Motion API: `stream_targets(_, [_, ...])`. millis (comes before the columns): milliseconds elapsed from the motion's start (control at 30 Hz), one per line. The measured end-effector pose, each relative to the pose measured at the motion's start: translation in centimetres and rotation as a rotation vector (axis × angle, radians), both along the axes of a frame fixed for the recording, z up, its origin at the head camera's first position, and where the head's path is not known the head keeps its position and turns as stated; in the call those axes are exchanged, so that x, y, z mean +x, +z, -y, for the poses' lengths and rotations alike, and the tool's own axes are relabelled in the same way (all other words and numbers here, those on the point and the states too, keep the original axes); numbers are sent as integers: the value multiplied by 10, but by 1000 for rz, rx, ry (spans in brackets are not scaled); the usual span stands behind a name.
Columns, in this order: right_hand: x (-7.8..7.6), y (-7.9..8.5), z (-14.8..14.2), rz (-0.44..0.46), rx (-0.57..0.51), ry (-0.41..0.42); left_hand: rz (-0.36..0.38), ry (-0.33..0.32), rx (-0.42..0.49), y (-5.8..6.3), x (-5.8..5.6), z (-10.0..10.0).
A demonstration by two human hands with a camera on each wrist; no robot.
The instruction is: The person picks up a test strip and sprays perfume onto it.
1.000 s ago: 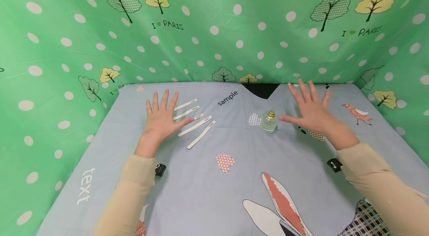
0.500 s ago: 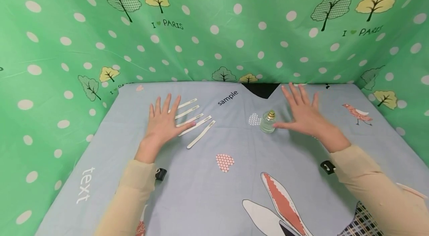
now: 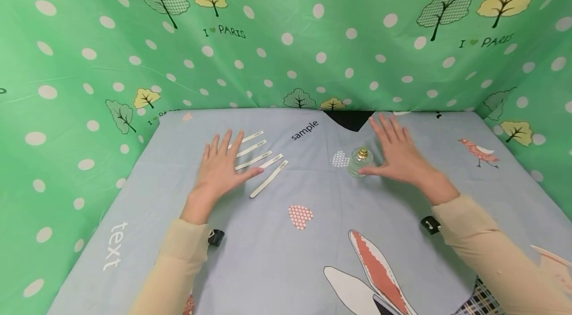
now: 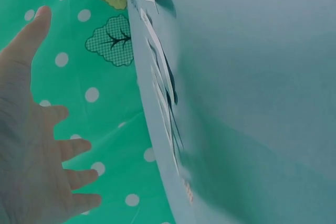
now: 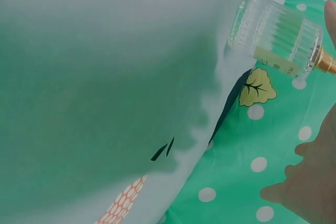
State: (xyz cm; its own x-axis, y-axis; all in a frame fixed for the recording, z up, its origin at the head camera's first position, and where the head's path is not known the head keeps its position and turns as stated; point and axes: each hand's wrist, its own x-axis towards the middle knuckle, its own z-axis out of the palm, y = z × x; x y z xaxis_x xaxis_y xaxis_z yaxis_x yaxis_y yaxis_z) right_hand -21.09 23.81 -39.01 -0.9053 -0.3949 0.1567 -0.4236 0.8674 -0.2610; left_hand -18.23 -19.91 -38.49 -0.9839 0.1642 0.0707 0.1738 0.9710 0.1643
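Note:
Several slim white paper strips [image 3: 270,179] with small print at one end lie fanned out on the cloth. Above their left ends hovers my left hand [image 3: 218,168], fingers spread and thumb stretched over one strip. The left wrist view shows this hand [image 4: 37,150] apart from the strips [image 4: 159,69]. A clear perfume bottle [image 3: 355,168] with pale green liquid and a gold neck stands upright, right of centre. My right hand [image 3: 399,160] is just right of it, fingers extended, its thumb overlapping the bottle in the head view. In the right wrist view, the bottle [image 5: 278,35] shows ungripped.
A blue-grey printed cloth [image 3: 268,255] covers the table. Green dotted fabric [image 3: 250,71] hangs behind it and along both sides. Black camera mounts [image 3: 216,237] sit under the wrists. The hearts, rabbit, bird and words are flat prints.
My right hand has moved left and slightly nearer, its thumb now in front of the bottle. My left hand has drifted slightly right and nearer. Strips and bottle stay in place.

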Motion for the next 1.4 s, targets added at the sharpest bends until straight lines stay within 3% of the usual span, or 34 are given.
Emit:
stream_targets(333, [-1, -2, 4, 21, -1, -5, -9, -21, 40, -1, 7, 0])
stream_targets(767, [-3, -8, 7, -9, -64, 68, 24, -19, 112, 0, 16, -1])
stream_targets(1033, [-1, -10, 12, 64, -84, 46, 36, -17, 178, -2, 21, -2])
stream_targets(1400, [2, -13, 17, 81, -132, 26, 61, -5, 213, -4, 25, -4])
